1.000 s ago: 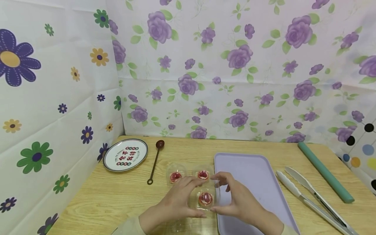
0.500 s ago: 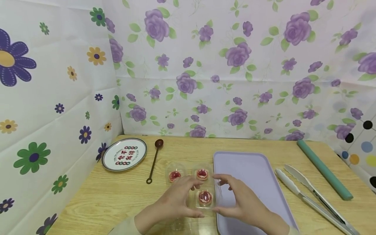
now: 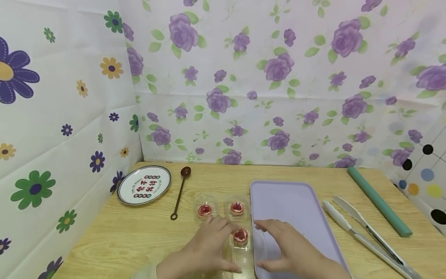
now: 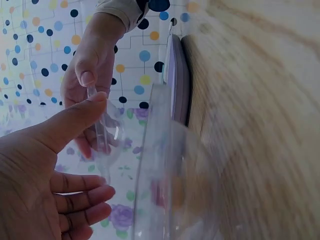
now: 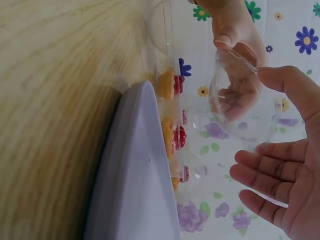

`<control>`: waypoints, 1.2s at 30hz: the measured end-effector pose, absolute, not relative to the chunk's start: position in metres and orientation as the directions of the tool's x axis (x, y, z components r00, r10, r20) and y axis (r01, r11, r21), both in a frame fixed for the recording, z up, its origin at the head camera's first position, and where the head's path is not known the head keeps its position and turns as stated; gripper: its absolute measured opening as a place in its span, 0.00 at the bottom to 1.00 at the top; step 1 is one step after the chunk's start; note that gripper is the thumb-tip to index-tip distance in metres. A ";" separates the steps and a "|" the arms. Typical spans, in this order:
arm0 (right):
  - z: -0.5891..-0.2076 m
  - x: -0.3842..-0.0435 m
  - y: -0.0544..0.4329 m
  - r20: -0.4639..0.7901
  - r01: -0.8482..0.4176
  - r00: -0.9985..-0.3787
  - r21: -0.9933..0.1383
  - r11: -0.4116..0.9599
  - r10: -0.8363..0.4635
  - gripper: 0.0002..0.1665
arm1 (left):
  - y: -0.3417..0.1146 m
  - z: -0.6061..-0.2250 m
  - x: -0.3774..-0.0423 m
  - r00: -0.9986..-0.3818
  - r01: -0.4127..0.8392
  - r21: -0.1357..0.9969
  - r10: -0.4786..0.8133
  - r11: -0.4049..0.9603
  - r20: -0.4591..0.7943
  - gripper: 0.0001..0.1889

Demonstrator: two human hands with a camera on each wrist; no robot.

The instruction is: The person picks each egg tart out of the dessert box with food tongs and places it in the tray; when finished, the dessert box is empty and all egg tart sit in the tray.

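Between my left hand (image 3: 203, 250) and right hand (image 3: 294, 248) is a clear plastic dome lid (image 5: 260, 127), its rim pinched from both sides by thumbs and fingers. The lid hangs above a clear plastic cupcake box (image 4: 152, 150), apart from it in the wrist views. Red-topped cupcakes stand in the box: one at back left (image 3: 204, 210), one at back right (image 3: 237, 208), and one in front (image 3: 241, 236). Clear domes cover the back two. My left hand hides the front left of the box in the head view.
A lilac tray (image 3: 278, 193) lies right beside the box, under my right hand. Farther right are tongs (image 3: 366, 236) and a green rolling pin (image 3: 379, 201). A long brown spoon (image 3: 180, 193) and a white plate (image 3: 144, 185) lie to the left.
Both hands have shifted toward the near side of the table, still facing each other with the dome lid between them. The cupcakes stay in place; the head view has turned slightly.
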State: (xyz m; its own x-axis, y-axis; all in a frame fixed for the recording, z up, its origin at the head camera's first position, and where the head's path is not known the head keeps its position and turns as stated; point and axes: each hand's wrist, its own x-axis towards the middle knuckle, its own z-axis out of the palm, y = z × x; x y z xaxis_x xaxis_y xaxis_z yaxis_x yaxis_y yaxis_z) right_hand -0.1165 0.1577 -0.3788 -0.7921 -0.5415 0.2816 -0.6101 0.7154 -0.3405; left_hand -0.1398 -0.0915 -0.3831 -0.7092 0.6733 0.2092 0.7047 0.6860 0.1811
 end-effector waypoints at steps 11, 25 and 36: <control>-0.388 -0.110 0.158 0.238 -0.654 -0.756 -0.324 0.684 -0.610 0.45 | -0.094 -0.391 -0.132 -0.607 0.786 0.038 0.758 0.617 0.240 0.41; -0.407 -0.108 0.151 0.211 -0.720 -0.694 -0.240 0.651 -0.689 0.44 | -0.103 -0.409 -0.131 -0.509 0.830 -0.085 0.810 0.552 0.291 0.32; -0.422 -0.112 0.145 0.271 -0.783 -0.619 -0.141 0.606 -0.737 0.39 | -0.111 -0.421 -0.133 -0.424 0.843 -0.159 0.817 0.514 0.389 0.28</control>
